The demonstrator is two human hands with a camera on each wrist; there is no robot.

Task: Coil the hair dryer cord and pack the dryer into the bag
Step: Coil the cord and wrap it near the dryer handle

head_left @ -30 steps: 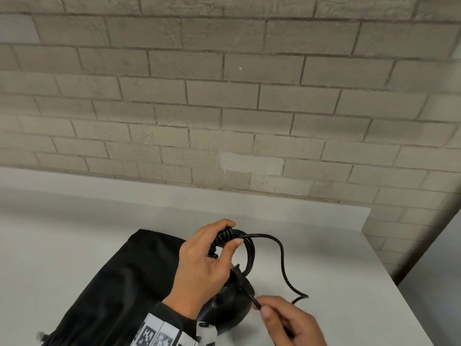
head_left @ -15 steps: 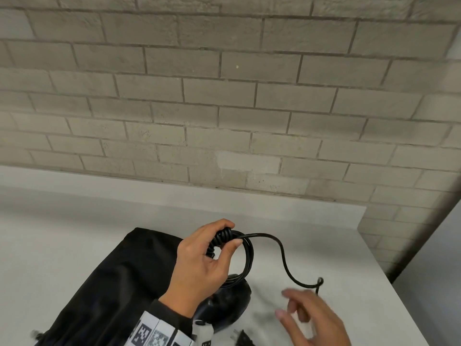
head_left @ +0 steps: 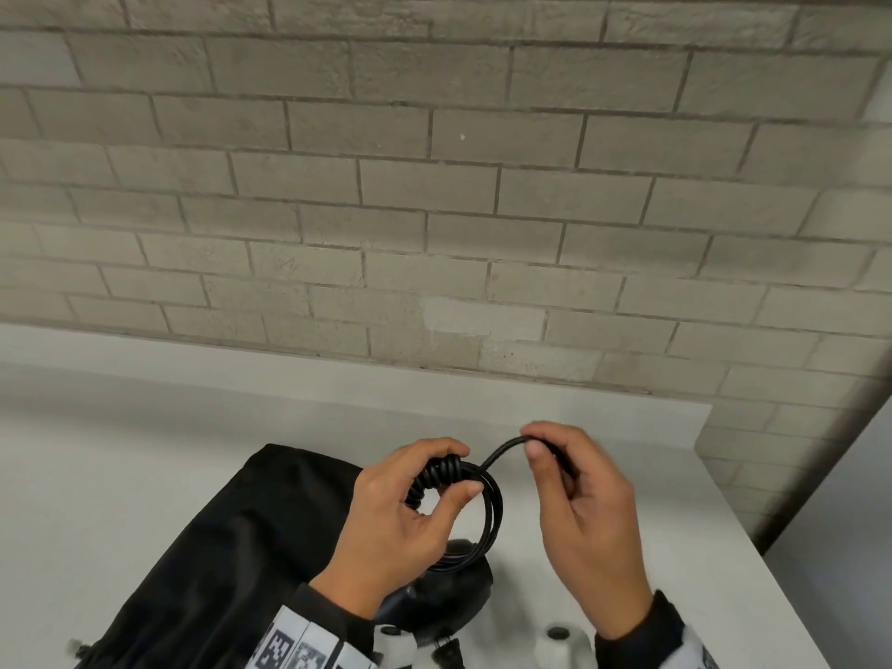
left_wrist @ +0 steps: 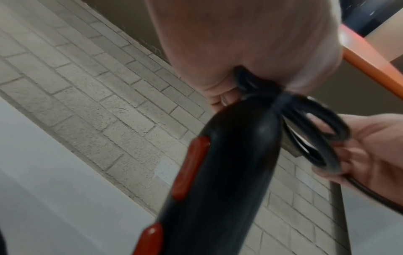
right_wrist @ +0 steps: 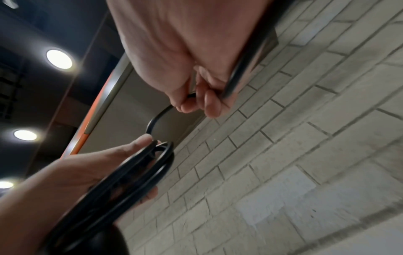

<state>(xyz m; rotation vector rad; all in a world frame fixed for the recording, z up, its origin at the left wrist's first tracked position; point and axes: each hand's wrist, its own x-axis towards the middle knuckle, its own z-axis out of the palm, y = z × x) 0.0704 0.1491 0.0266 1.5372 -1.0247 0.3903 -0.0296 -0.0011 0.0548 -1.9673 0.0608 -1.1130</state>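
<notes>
The left hand (head_left: 400,514) grips the coiled cord (head_left: 482,519) above the dryer (head_left: 449,596); the right hand (head_left: 584,519) pinches the loose cord just right of it. The bag (head_left: 231,548) lies left on the table (head_left: 603,533).

A pale grey surface (head_left: 145,475) runs up to a wall of light grey bricks (head_left: 434,185), with a low raised ledge (head_left: 338,383) along the join. In the right wrist view, 2 round ceiling lights (right_wrist: 59,59) glow against a dark ceiling, and an orange strip (right_wrist: 99,100) edges a panel beside them.
</notes>
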